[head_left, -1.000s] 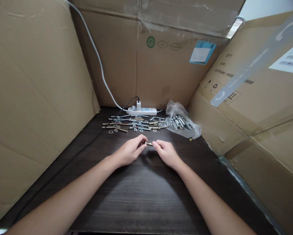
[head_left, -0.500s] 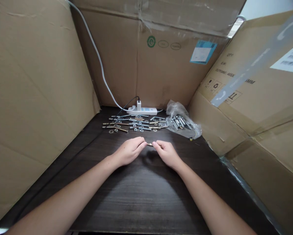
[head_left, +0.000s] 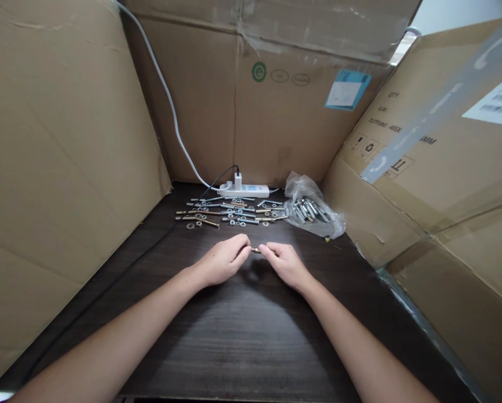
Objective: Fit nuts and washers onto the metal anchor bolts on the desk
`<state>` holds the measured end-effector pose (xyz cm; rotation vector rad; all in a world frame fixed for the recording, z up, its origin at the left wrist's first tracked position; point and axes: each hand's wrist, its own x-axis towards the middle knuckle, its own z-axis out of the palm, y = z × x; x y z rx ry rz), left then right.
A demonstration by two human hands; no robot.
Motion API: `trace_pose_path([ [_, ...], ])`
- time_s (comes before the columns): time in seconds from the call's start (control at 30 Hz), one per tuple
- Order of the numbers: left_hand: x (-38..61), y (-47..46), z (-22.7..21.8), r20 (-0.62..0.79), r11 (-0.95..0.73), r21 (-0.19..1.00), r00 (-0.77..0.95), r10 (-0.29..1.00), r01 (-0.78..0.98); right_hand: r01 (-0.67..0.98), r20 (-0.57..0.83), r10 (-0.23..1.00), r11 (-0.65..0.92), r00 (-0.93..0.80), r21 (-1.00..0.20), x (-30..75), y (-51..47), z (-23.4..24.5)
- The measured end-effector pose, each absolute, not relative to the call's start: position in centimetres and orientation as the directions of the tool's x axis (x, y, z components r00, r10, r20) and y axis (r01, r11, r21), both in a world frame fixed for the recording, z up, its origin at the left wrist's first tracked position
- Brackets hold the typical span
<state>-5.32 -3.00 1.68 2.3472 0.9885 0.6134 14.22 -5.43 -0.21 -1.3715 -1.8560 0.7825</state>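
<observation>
My left hand (head_left: 229,256) and my right hand (head_left: 283,262) meet over the middle of the dark table. Between their fingertips runs a short gold-coloured bolt (head_left: 255,250), lying roughly level; both hands pinch it, one at each end. Fingers cover most of its length, so whether a nut or sleeve sits on it I cannot tell. Beyond my hands, loose bolts (head_left: 239,214), silver and gold, lie in rows with nuts (head_left: 199,223) and washers (head_left: 191,226) among them.
A clear plastic bag (head_left: 313,210) of metal parts lies at the back right. Behind the bolts stands a white power strip (head_left: 251,191) with a plugged-in charger. A black cable (head_left: 141,254) crosses the left side. Cardboard walls (head_left: 200,112) enclose the table (head_left: 234,347).
The fingers of my left hand have shifted slightly around the bolt, the thumb now a little lower. My right hand has moved very little. The loose parts lie as before.
</observation>
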Motion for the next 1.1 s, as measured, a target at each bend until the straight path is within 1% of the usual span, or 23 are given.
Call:
trace_pose_path([
  [0.23, -5.2, -2.7, 1.1, 0.178, -0.614, 0.584, 0.654, 0.735, 0.531, 0.559, 0.166, 0.963, 0.259, -0.213, -0.788, 14.1, -5.7, -0.1],
  [0.33, -5.2, -2.8, 1.2, 0.177, -0.613, 0.592, 0.658, 0.732, 0.524, 0.568, 0.174, 0.961, 0.268, -0.215, -0.778, 14.1, -5.7, -0.1],
  [0.57, -5.4, -3.4, 2.1, 0.18, -0.546, 0.705, 0.631, 0.755, 0.453, 0.577, 0.194, 0.965, 0.262, -0.179, -0.773, 14.2, -5.5, -0.1],
  [0.7, -5.6, -3.5, 2.1, 0.174, -0.515, 0.741, 0.618, 0.767, 0.431, 0.581, 0.203, 0.965, 0.262, -0.167, -0.771, 14.2, -5.5, -0.2],
  [0.9, -5.4, -3.4, 2.0, 0.204, -0.539, 0.709, 0.6, 0.774, 0.455, 0.58, 0.222, 0.964, 0.266, -0.147, -0.77, 14.3, -5.5, -0.4],
  [1.1, -5.4, -3.1, 1.8, 0.208, -0.577, 0.663, 0.624, 0.753, 0.477, 0.592, 0.211, 0.964, 0.266, -0.163, -0.761, 14.2, -5.6, -0.3],
])
